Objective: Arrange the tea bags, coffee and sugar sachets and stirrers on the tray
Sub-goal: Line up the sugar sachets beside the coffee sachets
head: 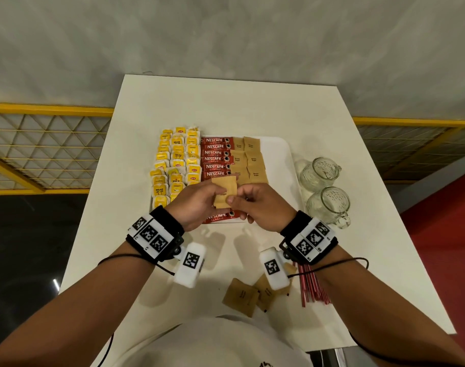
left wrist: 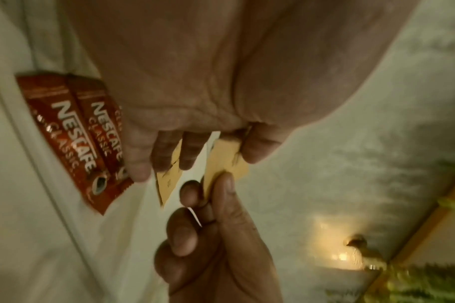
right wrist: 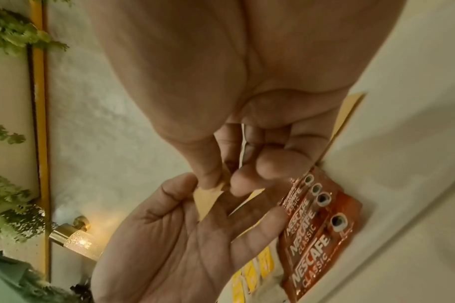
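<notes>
A white tray [head: 284,147] holds rows of yellow tea bags [head: 175,165], red coffee sachets [head: 216,157] and brown sugar sachets [head: 248,160]. Both hands hover over the tray's near end. My left hand [head: 199,200] holds a brown sugar sachet [head: 224,192] between thumb and fingers. My right hand [head: 246,202] pinches its lower edge between thumb and forefinger. The left wrist view shows two sachets in the left hand, the pinched sachet [left wrist: 221,164] and a second one [left wrist: 166,184] behind the fingers. Loose sugar sachets [head: 240,298] and red stirrers [head: 313,287] lie on the table near me.
Two glass mugs [head: 321,173] [head: 329,205] stand on the table right of the tray. The tray's right strip is bare white. A coffee sachet [head: 218,217] lies at the tray's near edge under my hands. The table drops off on both sides.
</notes>
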Demonstrator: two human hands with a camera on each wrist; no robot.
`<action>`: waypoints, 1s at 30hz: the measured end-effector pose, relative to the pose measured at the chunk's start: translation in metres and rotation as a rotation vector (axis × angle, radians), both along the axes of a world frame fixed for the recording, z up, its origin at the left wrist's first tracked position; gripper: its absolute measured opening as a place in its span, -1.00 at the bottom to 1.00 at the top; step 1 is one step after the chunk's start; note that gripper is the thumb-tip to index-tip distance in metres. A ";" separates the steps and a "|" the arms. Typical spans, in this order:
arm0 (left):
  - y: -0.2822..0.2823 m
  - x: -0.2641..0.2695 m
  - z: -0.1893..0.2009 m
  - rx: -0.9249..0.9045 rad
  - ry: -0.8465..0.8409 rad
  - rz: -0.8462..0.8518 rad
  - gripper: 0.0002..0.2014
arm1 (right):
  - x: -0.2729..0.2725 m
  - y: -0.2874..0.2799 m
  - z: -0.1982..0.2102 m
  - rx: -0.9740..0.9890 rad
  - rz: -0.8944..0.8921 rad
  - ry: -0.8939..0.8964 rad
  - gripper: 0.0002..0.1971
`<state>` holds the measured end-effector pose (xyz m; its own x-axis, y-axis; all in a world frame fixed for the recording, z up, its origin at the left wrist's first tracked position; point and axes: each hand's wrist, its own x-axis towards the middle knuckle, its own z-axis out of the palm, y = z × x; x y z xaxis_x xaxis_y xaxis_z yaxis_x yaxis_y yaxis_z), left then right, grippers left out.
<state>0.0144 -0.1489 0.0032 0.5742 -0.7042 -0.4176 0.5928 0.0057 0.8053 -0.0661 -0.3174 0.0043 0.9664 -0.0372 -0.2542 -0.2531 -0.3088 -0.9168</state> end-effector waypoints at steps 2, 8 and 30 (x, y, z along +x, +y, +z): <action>0.001 0.002 -0.001 0.105 -0.123 0.025 -0.74 | -0.001 -0.005 -0.001 0.000 -0.055 -0.007 -0.77; 0.003 0.002 -0.006 0.251 -0.293 0.071 -0.89 | -0.008 -0.014 -0.002 -0.060 -0.077 -0.008 -0.79; 0.004 -0.009 -0.017 0.397 -0.354 -0.068 -0.93 | 0.015 -0.053 -0.023 -0.263 -0.161 0.094 -0.74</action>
